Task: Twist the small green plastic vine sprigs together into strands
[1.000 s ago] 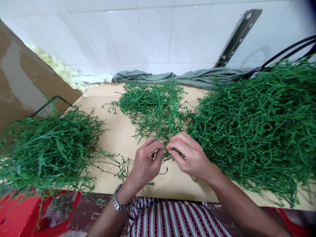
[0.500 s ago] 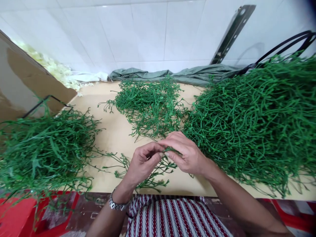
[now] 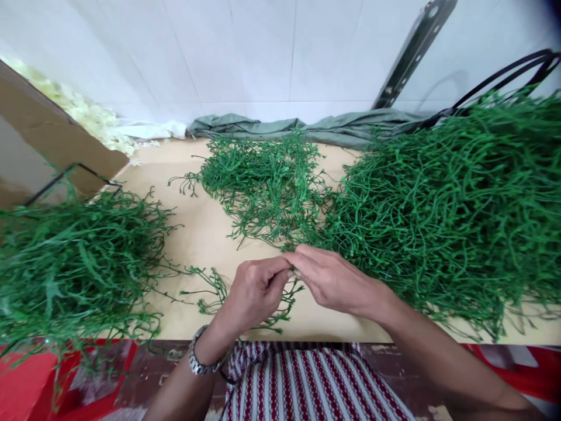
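My left hand (image 3: 256, 292), a watch on its wrist, is closed in a pinch low in the middle of the view. Green artificial plant stems (image 3: 283, 309) fan out from below it. Thumb and fingers of my right hand (image 3: 335, 280) pinch against the left fingertips, with a bit of green showing where they meet; the fingers hide most of it. More loose green sprigs (image 3: 215, 290) lie on the tabletop just left of my left hand. Beyond the hands spreads a flat heap of similar sprigs (image 3: 267, 181).
A big mound of green stems (image 3: 451, 216) covers the right side. Another pile (image 3: 83, 263) hangs over the front edge at left, near a cardboard box (image 3: 56, 128). Rolled grey-green cloth (image 3: 342, 130) runs along the wall, with a metal bracket (image 3: 414, 55) above. Red stools (image 3: 30, 380) stand below.
My right hand has turned palm down, its fingers closing more tightly against the left fingertips. Fewer stems show between the hands. The view has shifted slightly.
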The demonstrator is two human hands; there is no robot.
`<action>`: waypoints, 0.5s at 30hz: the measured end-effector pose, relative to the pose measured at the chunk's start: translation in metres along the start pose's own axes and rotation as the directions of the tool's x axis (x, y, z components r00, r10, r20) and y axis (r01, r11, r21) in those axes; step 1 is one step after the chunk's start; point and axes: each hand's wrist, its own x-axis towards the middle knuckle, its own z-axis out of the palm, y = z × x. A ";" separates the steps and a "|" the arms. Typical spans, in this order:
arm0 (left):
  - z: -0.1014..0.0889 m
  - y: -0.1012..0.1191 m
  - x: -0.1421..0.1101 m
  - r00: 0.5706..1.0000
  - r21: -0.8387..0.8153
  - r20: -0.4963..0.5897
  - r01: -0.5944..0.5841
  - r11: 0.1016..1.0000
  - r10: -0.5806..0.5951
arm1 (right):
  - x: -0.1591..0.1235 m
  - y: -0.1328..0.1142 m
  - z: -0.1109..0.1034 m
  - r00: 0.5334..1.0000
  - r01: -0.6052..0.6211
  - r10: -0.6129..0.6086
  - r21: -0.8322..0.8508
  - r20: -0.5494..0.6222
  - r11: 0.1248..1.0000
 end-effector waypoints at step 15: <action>-0.017 -0.013 0.007 0.995 -0.475 0.096 0.055 0.878 -0.010 | -0.009 0.017 -0.017 0.996 -0.069 0.093 0.545 -0.016 0.835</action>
